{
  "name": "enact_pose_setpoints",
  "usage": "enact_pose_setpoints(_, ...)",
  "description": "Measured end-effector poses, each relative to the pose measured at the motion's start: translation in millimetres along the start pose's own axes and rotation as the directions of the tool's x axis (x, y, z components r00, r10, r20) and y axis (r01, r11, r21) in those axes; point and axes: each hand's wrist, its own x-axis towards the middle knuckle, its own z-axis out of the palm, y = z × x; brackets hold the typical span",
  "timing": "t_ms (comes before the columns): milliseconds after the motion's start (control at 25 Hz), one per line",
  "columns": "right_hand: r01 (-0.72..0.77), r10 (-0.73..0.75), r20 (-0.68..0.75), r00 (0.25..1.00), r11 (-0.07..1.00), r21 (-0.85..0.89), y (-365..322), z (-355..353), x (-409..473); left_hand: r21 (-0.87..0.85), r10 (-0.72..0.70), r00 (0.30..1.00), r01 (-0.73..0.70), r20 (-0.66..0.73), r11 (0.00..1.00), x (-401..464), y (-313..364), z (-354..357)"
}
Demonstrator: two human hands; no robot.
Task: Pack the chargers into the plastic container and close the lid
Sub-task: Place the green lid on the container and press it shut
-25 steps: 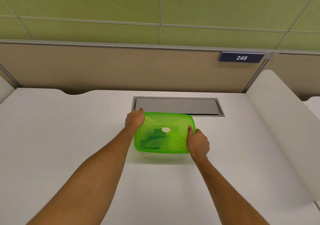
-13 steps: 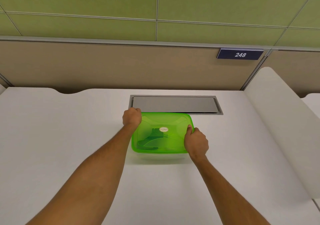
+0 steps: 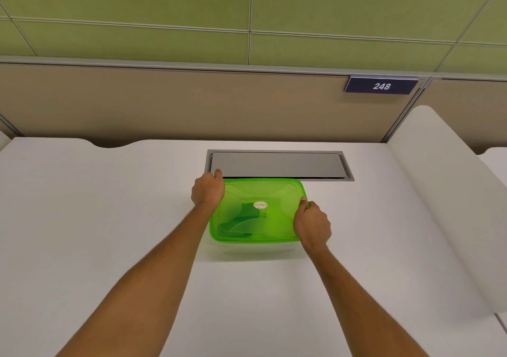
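White desk (image 3: pixel 109 219) fills the lower view, beige partition (image 3: pixel 164 104) behind it, green wall panels above. Left hand (image 3: pixel 208 190) sits on the far left corner of the green lid (image 3: pixel 263 189), fingers curled together over the lid's edge, thumb tip up near the grey hatch; fingertips hidden under the rim, so exact contact below cannot be told. Lid lies flat on top of the clear plastic container (image 3: pixel 255 249), which stands on the desk at centre, just in front of the grey cable hatch (image 3: pixel 277 164), back edge of the lid overlapping the hatch's front frame. Small oval sticker (image 3: pixel 260 204) at the lid's middle. Through the translucent green lid, dark shapes (image 3: pixel 241 223) show inside the container, left of centre; likely the chargers, but too blurred by the plastic to tell count or form. Right hand (image 3: pixel 312 223) grips the lid's right edge, toward the near right corner, fingers bunched together and curled down over the side, thumb pressed on top of the rim. Both forearms bare, running from the bottom edge up to the container. Dark number plate (image 3: pixel 381 85) reading 248 on the partition at upper right. White rounded divider (image 3: pixel 444 205) borders the desk on the right.
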Motion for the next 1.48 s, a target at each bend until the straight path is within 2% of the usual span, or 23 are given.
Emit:
enact_pose_setpoints(160,-0.005,0.005,-0.015,1.0,1.0,0.018,-0.3,1.6,0.0,0.186,-0.042,0.994,0.023,0.096,0.982,-33.2,-23.9,-1.6)
enact_pose_setpoints(240,-0.011,0.011,-0.023,1.0,1.0,0.017,-1.4,2.0,-0.7,0.215,-0.068,0.992,0.043,0.108,0.976,-50.1,-37.2,-0.8)
enact_pose_setpoints(320,-0.017,0.017,-0.028,0.999,1.0,0.018,-1.6,2.4,-1.9,0.18,-0.093,0.991,0.075,0.096,0.981,-64.6,-42.7,0.1)
enact_pose_setpoints(440,-0.015,0.015,-0.029,0.999,1.0,0.017,-2.8,2.3,-2.6,0.153,-0.086,0.996,0.084,0.009,0.985,-76.2,-39.7,-0.9)
enact_pose_setpoints(720,0.015,-0.014,-0.014,1.0,1.0,0.02,-2.3,-0.2,-2.7,-0.056,-0.071,0.995,0.068,-0.065,0.996,-81.3,-44.6,-1.2)
enact_pose_setpoints(960,0.009,-0.009,-0.002,1.0,1.0,0.006,-4.6,-1.6,-5.4,-0.098,-0.014,0.992,0.002,-0.125,0.995,-85.2,-48.1,1.2)
enact_pose_setpoints(1240,-0.003,0.003,-0.013,1.0,1.0,-0.007,-4.2,-0.4,-2.6,-0.147,-0.029,0.983,0.002,-0.184,0.989,-86.7,-50.5,5.4)
enact_pose_setpoints(1480,-0.028,0.028,0.013,1.0,1.0,0.012,-5.1,-1.9,-3.0,-0.072,-0.061,0.984,0.05,-0.164,0.996,-86.9,-46.2,2.3)
